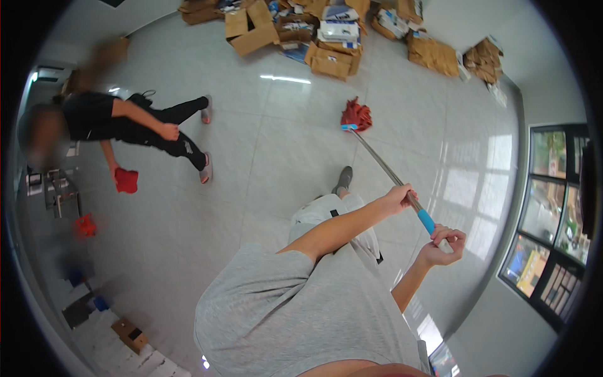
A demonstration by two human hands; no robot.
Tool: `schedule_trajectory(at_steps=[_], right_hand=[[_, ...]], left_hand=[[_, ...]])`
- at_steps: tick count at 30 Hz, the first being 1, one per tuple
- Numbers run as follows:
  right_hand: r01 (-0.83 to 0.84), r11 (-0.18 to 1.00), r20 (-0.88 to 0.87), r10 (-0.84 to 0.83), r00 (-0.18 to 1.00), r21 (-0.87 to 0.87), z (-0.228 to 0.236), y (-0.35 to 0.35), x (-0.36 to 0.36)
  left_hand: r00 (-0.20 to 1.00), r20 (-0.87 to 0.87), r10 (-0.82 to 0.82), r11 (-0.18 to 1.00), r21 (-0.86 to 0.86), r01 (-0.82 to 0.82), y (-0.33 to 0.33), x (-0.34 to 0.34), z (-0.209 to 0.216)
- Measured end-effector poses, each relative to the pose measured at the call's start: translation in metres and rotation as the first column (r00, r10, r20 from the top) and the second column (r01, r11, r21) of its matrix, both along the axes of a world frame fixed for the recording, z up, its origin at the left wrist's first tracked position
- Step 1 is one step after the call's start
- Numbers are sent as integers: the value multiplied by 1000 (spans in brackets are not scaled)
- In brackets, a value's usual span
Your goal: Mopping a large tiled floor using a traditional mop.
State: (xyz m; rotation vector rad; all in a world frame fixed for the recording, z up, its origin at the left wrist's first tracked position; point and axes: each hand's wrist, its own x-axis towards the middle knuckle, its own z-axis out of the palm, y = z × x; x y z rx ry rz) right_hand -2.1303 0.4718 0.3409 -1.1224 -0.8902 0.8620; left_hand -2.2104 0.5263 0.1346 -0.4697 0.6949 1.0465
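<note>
A mop (378, 158) slants across the floor ahead of me, its metal pole running from my hands down to a blue clamp. Its red strands (357, 115) lie bunched on the tiles. My left hand (399, 198) is wrapped round the bare metal part of the pole. Higher up, past the blue sleeve, my right hand (445, 245) closes round the handle's top end. My left arm crosses in front of my grey shirt. One dark shoe shows on the floor below the pole; the other foot is hidden.
Another person (138, 125) in dark clothes walks at the left, a red cloth (127, 181) in one hand. Opened cardboard boxes (254, 28) and packages are heaped along the far wall, with brown paper bags (433, 55) farther right. Windows (546, 207) line the right wall.
</note>
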Motion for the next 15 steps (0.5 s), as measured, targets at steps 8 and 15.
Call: schedule_trajectory(at_steps=[8, 15], right_hand=[[-30, 996, -127, 20, 992, -83, 17, -5, 50], [-199, 969, -226, 163, 960, -147, -18, 9, 79]], left_hand=[[1000, -11, 27, 1000, 11, -27, -65, 26, 17], [961, -182, 210, 953, -181, -243, -108, 45, 25]])
